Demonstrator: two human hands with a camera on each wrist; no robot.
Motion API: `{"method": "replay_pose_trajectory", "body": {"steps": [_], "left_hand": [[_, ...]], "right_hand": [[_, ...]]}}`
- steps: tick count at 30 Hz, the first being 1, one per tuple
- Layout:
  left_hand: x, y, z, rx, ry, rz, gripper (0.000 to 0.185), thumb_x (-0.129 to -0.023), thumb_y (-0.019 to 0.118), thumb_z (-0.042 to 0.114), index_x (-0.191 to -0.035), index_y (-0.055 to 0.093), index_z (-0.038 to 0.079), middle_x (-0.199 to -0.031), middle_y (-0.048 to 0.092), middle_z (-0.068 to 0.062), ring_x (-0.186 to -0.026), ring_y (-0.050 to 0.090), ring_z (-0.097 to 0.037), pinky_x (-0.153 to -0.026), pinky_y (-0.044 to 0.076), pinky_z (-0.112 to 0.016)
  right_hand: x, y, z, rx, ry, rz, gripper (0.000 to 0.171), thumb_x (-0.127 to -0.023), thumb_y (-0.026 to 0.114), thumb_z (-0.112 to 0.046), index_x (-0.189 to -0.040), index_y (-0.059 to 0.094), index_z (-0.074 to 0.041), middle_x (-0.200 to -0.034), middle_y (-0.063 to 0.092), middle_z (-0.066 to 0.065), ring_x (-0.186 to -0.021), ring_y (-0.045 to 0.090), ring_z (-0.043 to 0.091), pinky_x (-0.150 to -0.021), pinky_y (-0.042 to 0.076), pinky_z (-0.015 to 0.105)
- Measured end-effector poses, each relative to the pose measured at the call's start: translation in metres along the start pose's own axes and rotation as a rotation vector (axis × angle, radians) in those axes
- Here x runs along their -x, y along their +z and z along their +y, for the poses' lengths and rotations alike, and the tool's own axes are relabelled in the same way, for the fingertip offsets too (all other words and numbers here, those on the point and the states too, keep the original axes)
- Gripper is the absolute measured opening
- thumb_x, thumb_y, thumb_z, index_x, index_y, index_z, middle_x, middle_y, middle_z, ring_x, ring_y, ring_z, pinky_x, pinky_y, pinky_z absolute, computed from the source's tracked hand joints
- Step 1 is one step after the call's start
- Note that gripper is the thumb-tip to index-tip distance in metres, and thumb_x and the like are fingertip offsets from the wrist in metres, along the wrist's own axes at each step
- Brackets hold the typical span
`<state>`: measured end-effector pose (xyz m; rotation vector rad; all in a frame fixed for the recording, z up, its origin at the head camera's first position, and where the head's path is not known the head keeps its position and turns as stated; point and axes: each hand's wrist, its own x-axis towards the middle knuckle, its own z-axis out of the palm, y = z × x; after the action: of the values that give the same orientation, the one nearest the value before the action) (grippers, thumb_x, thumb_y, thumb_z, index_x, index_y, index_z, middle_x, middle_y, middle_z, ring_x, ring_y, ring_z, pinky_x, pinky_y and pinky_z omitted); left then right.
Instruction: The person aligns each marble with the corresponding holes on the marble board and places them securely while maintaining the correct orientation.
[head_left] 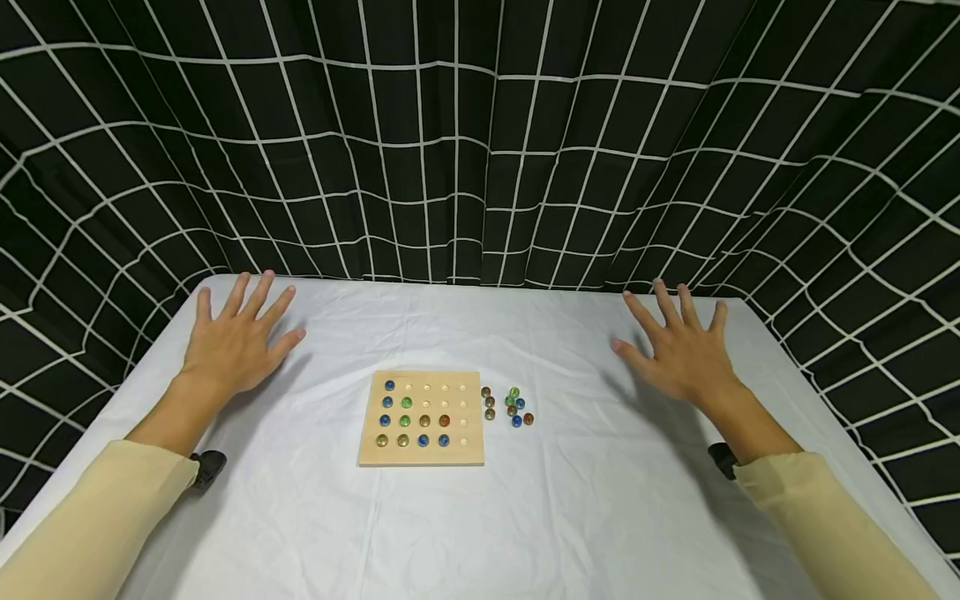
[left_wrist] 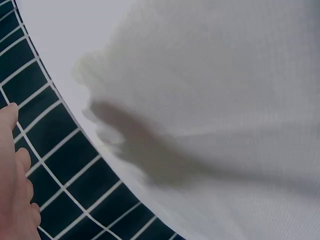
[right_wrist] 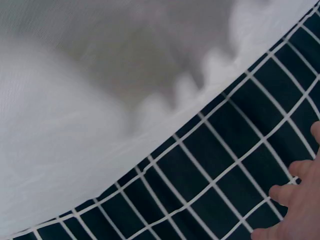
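On the white tablecloth (head_left: 300, 517) in front of me, my left hand (head_left: 236, 342) and right hand (head_left: 682, 350) spread flat, fingers splayed, holding nothing, well apart on either side. Between them lies the wooden board (head_left: 422, 418) with marbles seated in its holes, and loose marbles (head_left: 510, 405) sit just beside its right edge.

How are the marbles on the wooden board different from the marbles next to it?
The marbles on the board sit spaced out in neat rows of holes on the wooden board; the loose marbles huddle in a messy bunch on the white cloth. The board has a few more. Both groups are small, shiny and mixed in colour.
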<state>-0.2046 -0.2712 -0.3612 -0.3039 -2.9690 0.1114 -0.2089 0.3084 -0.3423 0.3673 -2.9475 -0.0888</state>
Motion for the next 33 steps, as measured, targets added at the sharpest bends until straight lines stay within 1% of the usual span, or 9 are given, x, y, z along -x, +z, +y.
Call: {"method": "replay_pose_trajectory", "body": {"steps": [5, 8, 12, 18, 21, 25, 27, 31, 33], "left_hand": [[0.004, -0.004, 0.009, -0.015, 0.041, 0.021, 0.072, -0.103, 0.035, 0.059, -0.159, 0.026, 0.015, -0.165, 0.011, -0.016, -0.150, 0.008, -0.040, -0.112, -0.002, -0.072], [0.007, -0.005, 0.017, -0.002, 0.068, 0.027, 0.072, -0.102, 0.035, 0.060, -0.159, 0.027, 0.016, -0.166, 0.013, -0.014, -0.150, 0.009, -0.040, -0.112, -0.001, -0.072], [0.014, -0.006, 0.027, 0.031, 0.115, 0.006, 0.073, -0.102, 0.034, 0.061, -0.159, 0.026, 0.018, -0.166, 0.013, -0.012, -0.151, 0.009, -0.039, -0.112, -0.001, -0.071], [0.028, -0.009, 0.042, 0.055, 0.198, -0.017, 0.070, -0.102, 0.035, 0.061, -0.158, 0.030, 0.020, -0.165, 0.018, -0.011, -0.150, 0.014, -0.039, -0.113, 0.007, -0.071], [0.033, -0.008, 0.052, 0.071, 0.242, -0.010, 0.070, -0.101, 0.037, 0.061, -0.158, 0.031, 0.021, -0.165, 0.020, -0.009, -0.150, 0.016, -0.038, -0.113, 0.009, -0.070], [0.035, -0.005, 0.063, 0.096, 0.298, -0.008, 0.069, -0.101, 0.037, 0.062, -0.158, 0.032, 0.022, -0.165, 0.021, -0.007, -0.150, 0.017, -0.035, -0.114, 0.011, -0.068], [0.037, -0.004, 0.067, 0.101, 0.315, -0.017, 0.070, -0.101, 0.036, 0.063, -0.158, 0.032, 0.023, -0.165, 0.021, -0.006, -0.151, 0.017, -0.034, -0.114, 0.012, -0.068], [0.040, 0.000, 0.072, 0.125, 0.339, -0.034, 0.069, -0.100, 0.036, 0.064, -0.157, 0.033, 0.024, -0.165, 0.021, -0.004, -0.151, 0.017, -0.033, -0.114, 0.012, -0.068], [0.041, 0.001, 0.074, 0.138, 0.350, -0.043, 0.069, -0.100, 0.037, 0.064, -0.157, 0.033, 0.024, -0.165, 0.021, -0.004, -0.151, 0.017, -0.032, -0.114, 0.012, -0.068]], "right_hand": [[0.002, -0.003, -0.011, -0.015, -0.024, -0.014, 0.079, -0.097, 0.035, -0.069, -0.161, 0.015, -0.028, -0.167, -0.002, 0.014, -0.150, -0.002, 0.044, -0.105, -0.015, 0.076], [0.003, -0.005, -0.018, -0.033, -0.047, -0.013, 0.078, -0.097, 0.038, -0.067, -0.161, 0.018, -0.026, -0.167, 0.004, 0.013, -0.150, 0.004, 0.044, -0.106, -0.010, 0.077], [0.005, -0.008, -0.029, -0.084, -0.085, -0.001, 0.078, -0.097, 0.041, -0.065, -0.161, 0.020, -0.025, -0.166, 0.014, 0.011, -0.150, 0.012, 0.042, -0.106, -0.001, 0.079], [0.008, -0.013, -0.044, -0.179, -0.133, 0.017, 0.078, -0.097, 0.047, -0.062, -0.161, 0.020, -0.027, -0.163, 0.025, 0.011, -0.150, 0.017, 0.040, -0.108, 0.002, 0.076], [0.009, -0.015, -0.050, -0.253, -0.145, 0.019, 0.077, -0.097, 0.051, -0.059, -0.161, 0.021, -0.027, -0.163, 0.027, 0.010, -0.149, 0.021, 0.038, -0.109, 0.007, 0.075], [0.009, -0.013, -0.056, -0.380, -0.192, 0.050, 0.078, -0.095, 0.063, -0.049, -0.158, 0.029, -0.020, -0.160, 0.031, 0.012, -0.146, 0.030, 0.036, -0.108, 0.023, 0.070], [0.009, -0.011, -0.059, -0.441, -0.210, 0.050, 0.079, -0.093, 0.068, -0.047, -0.157, 0.032, -0.019, -0.159, 0.033, 0.012, -0.144, 0.034, 0.034, -0.106, 0.029, 0.067], [0.009, -0.009, -0.064, -0.583, -0.218, 0.003, 0.080, -0.090, 0.072, -0.045, -0.156, 0.034, -0.020, -0.156, 0.040, 0.007, -0.139, 0.041, 0.033, -0.105, 0.037, 0.061], [0.010, -0.006, -0.066, -0.661, -0.227, -0.010, 0.077, -0.089, 0.075, -0.041, -0.153, 0.038, -0.018, -0.151, 0.046, 0.006, -0.134, 0.047, 0.032, -0.104, 0.039, 0.058]]}}
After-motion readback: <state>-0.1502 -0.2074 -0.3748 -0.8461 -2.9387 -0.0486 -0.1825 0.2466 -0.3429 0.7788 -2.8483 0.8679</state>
